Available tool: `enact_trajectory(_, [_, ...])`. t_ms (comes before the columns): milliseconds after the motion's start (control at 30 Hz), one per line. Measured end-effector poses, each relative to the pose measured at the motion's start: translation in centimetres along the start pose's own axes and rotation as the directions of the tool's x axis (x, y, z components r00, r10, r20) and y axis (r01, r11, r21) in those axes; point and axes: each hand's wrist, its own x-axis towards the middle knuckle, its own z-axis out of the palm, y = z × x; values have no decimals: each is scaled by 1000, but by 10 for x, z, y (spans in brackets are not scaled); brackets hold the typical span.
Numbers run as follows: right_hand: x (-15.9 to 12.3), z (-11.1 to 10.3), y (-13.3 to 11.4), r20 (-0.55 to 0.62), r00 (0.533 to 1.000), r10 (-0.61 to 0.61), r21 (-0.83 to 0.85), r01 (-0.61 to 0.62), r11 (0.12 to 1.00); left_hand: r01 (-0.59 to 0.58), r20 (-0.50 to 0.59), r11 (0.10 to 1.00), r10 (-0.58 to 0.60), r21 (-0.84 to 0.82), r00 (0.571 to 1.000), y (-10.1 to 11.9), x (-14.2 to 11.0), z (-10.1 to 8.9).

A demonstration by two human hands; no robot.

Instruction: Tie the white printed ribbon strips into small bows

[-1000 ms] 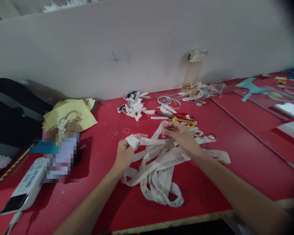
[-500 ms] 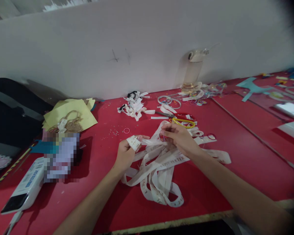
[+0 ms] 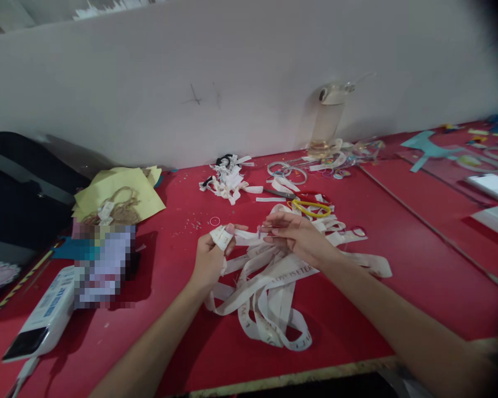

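Observation:
My left hand (image 3: 213, 251) is closed on a white printed ribbon, one end of which (image 3: 221, 237) lies folded over the thumb. From those fingers the ribbon runs right to my right hand (image 3: 296, 235). At my right fingertips is a small purple elastic band (image 3: 259, 231), which appears to sit around the ribbon; its exact hold is partly hidden. Below both hands the long loose ribbon (image 3: 292, 271), with lettering on it, lies in loops on the red table (image 3: 336, 320).
Behind my right hand lie scissors (image 3: 288, 194) and a yellow ring (image 3: 311, 208). Tied ribbon pieces (image 3: 230, 179) form a pile near the wall. A bottle (image 3: 327, 124) stands at the back. On the left are yellow papers (image 3: 118, 193) and a white device (image 3: 45, 315).
My right hand's fingertips have moved left toward my left hand, taking the purple band along. My left hand has shifted slightly left and its thumb has turned.

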Motion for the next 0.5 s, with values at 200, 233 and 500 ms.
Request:
enact_trajectory(200, [-2,5,-1,48,999,20,-21,-19,1000,22,5,999,-22,23,1000,1,0,0])
enact_trajectory(233, [-3,6,-1,53,998,29,-23,-27,999,19,6,999,-20,26,1000,1,0,1])
enact_trajectory(500, [-4,10,-3,67,995,68,-95,-61,994,10,22,999,-11,37,1000,0,0,-1])
